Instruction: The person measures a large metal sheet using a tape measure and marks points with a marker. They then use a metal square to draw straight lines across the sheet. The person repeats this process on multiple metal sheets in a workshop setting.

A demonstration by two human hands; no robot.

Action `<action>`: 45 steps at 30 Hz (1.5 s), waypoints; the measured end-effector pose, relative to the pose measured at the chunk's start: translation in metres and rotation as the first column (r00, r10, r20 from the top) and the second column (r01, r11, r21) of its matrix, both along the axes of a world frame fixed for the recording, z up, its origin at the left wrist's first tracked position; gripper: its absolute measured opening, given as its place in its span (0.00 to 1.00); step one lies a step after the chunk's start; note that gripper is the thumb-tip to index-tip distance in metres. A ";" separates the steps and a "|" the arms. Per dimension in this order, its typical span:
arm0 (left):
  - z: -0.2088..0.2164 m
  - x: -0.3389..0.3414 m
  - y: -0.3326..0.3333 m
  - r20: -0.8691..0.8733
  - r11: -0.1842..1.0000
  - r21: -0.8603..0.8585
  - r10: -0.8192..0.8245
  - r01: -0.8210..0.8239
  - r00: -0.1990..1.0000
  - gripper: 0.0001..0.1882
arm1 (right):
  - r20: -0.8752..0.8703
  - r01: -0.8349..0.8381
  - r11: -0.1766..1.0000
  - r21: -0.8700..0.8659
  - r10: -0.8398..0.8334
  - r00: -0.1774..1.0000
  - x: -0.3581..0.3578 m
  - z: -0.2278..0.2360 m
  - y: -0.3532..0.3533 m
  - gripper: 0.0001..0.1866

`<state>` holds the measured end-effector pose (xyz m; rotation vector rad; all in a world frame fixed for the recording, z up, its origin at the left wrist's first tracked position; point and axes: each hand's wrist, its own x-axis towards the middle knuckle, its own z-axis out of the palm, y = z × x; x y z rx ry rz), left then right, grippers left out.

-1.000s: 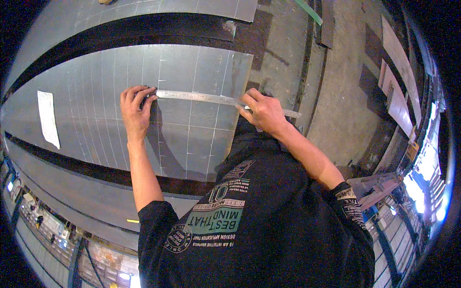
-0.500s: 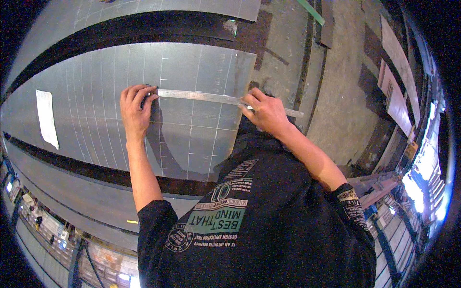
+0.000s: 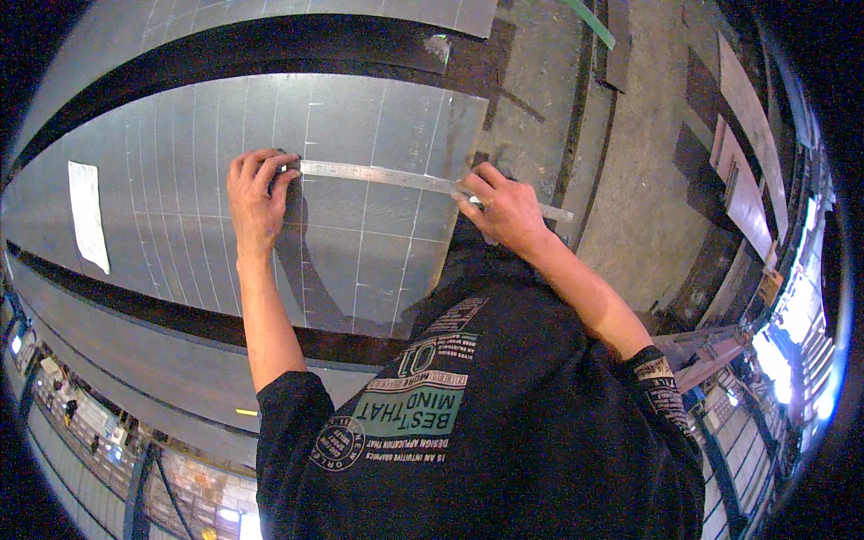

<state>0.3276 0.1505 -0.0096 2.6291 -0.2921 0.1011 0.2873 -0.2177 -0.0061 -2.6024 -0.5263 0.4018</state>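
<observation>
The steel ruler [image 3: 382, 175] lies across the right part of the grey metal plate [image 3: 225, 117], over its pale marked lines, and runs past the plate's right edge above the concrete floor [image 3: 630, 193]. The left hand [image 3: 258, 200] has its grip pinched at the ruler's left end, with a small dark thing at the fingertips, too small to identify. The right hand [image 3: 511, 214] keeps its grip closed around the ruler near that edge. Over the last second, plate, ruler and hands have drifted slightly together in view, probably from the head moving; the ruler's place against the lines looks unchanged, so its alignment seems undisturbed. A white sheet [image 3: 88, 216] rests well apart, on the plate's left side
</observation>
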 end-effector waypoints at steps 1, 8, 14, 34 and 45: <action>-0.001 0.000 0.000 0.007 1.000 0.005 0.001 -0.001 1.000 0.11 | 0.000 0.000 1.000 -0.005 0.000 1.000 0.000 0.000 0.000 0.12; -0.003 0.001 0.001 0.007 1.000 0.026 0.001 -0.002 1.000 0.10 | 0.006 -0.011 1.000 0.005 0.011 1.000 0.000 0.000 -0.001 0.12; -0.001 0.001 0.001 -0.001 0.997 0.074 -0.012 0.012 1.000 0.09 | -0.002 -0.014 1.000 -0.007 0.014 1.000 0.001 0.002 0.001 0.12; 0.019 -0.035 -0.092 -0.118 0.845 0.481 0.326 -0.233 0.938 0.32 | 0.099 -0.041 0.998 0.045 0.037 0.994 -0.001 -0.008 -0.001 0.12; 0.025 -0.027 -0.102 -0.158 0.823 0.515 0.366 -0.240 0.917 0.41 | 0.081 -0.019 0.998 0.053 0.015 0.997 0.001 -0.002 0.002 0.14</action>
